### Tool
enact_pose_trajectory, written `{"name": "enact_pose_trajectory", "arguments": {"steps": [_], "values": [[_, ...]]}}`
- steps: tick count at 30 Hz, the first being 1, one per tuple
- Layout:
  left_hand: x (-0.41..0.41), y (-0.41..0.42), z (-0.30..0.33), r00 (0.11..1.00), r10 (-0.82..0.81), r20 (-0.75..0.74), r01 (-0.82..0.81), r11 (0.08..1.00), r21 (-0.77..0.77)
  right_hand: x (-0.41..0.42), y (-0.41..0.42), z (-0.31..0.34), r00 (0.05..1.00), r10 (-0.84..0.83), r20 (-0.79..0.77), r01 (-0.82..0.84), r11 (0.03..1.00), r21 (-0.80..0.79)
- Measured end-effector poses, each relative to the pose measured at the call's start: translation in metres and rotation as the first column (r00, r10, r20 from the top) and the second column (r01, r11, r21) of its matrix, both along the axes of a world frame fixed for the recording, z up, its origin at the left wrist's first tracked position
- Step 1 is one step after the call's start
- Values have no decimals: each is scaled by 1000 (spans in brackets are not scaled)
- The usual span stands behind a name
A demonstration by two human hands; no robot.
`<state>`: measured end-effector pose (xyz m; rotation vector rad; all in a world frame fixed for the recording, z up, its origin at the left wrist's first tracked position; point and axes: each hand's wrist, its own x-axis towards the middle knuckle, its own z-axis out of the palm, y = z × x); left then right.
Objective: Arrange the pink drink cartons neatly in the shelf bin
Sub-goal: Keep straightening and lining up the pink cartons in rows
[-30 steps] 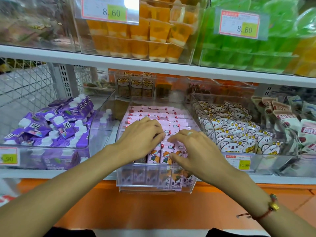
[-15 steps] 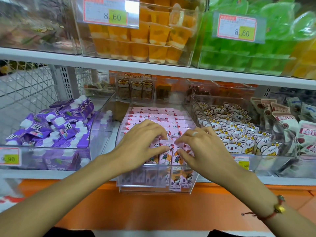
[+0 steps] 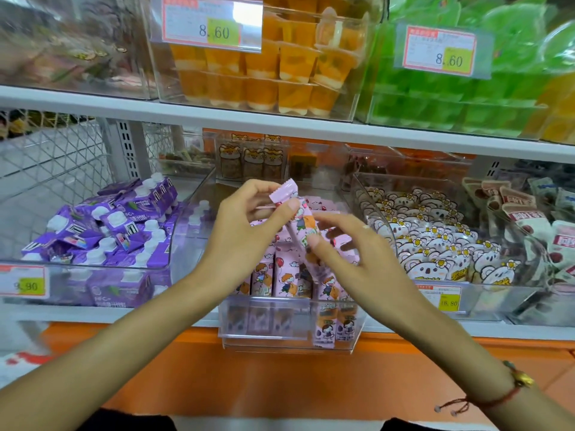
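We are standing at the shelf with both forearms reaching in; nearest us, the clear shelf bin [image 3: 292, 335] is jutting past the shelf edge, its front row of pink drink cartons [image 3: 281, 276] standing upright. One carton [image 3: 325, 332] at the front right is sitting lower than its neighbours, apparently slipped down against the front wall; we judge that knocking the row could drop others the same way. Above the row, our right hand [image 3: 357, 262] is pinching the lower end of a lifted pink carton [image 3: 300, 220] between thumb and fingers, while our left hand [image 3: 245, 241] is gripping its upper part. The lifted carton is tilting, long axis running from lower right up to upper left, crimped top pointing up and away from us; pushed in at this slant, we think it would wedge crookedly or tip neighbours. Farther back, more pink cartons are lying in rows; purple cartons [image 3: 102, 225] are piling in the left bin, koala packs [image 3: 435, 247] filling the right.
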<state>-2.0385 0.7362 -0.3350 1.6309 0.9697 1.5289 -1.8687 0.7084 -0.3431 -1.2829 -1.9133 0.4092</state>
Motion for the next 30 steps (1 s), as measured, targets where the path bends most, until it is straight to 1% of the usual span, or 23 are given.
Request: {"name": "enact_pose_trajectory", "arguments": {"steps": [2, 4, 5, 7, 9, 11, 14, 16, 18, 19, 21, 23, 24, 26, 28, 30], "values": [[2, 0, -3, 998, -32, 55, 35, 997, -62, -5, 0, -1, 997, 38, -61, -42, 997, -67], [2, 0, -5, 994, -55, 97, 64, 993, -97, -5, 3, -1, 974, 20, -224, -49, 991, -126], [2, -1, -5, 992, -61, 111, 73, 992, -106, -4, 4, -1, 949, 7, -316, -67, 982, -179], [2, -1, -7, 992, -59, 110, 72, 991, -116, -1, 6, -2, 889, -37, -455, -109, 951, -291], [2, -2, -8, 997, -64, 52, 70, 991, -116, 2, 9, -3, 851, -86, -518, -112, 934, -340], [3, -3, -9, 995, -96, -12, 94, 988, -120, 2, 10, -4, 831, -116, -544, -98, 932, -348], [6, -3, -11, 986, -156, -62, 146, 979, -141, 2, 11, -5, 809, -145, -570, -87, 929, -359], [9, -3, -13, 977, -179, -113, 163, 977, -140, -1, 11, -5, 775, -148, -615, -97, 933, -346], [12, -3, -18, 970, -137, -200, 119, 988, -100, -3, 10, -5, 745, -141, -652, -106, 940, -324], [13, -3, -19, 970, -107, -218, 94, 993, -71, -3, 10, -4, 737, -139, -662, -110, 941, -320], [12, -2, -21, 974, -79, -214, 74, 997, -32, -2, 11, -3, 707, -126, -696, -156, 932, -327], [11, 0, -21, 975, -92, -201, 84, 995, -48, 2, 13, -1, 672, -119, -731, -201, 921, -335], [11, 1, -22, 974, -111, -196, 99, 993, -69, 4, 14, -1, 670, -118, -733, -205, 919, -336], [11, 1, -24, 967, -157, -200, 140, 985, -97, 6, 14, -1, 708, -91, -700, -213, 918, -335], [11, -1, -25, 955, -168, -244, 156, 985, -69, 4, 12, -3, 759, -43, -649, -233, 914, -333], [11, -2, -25, 949, -126, -289, 128, 992, -10, 3, 11, -4, 786, -42, -617, -197, 929, -314]]}}
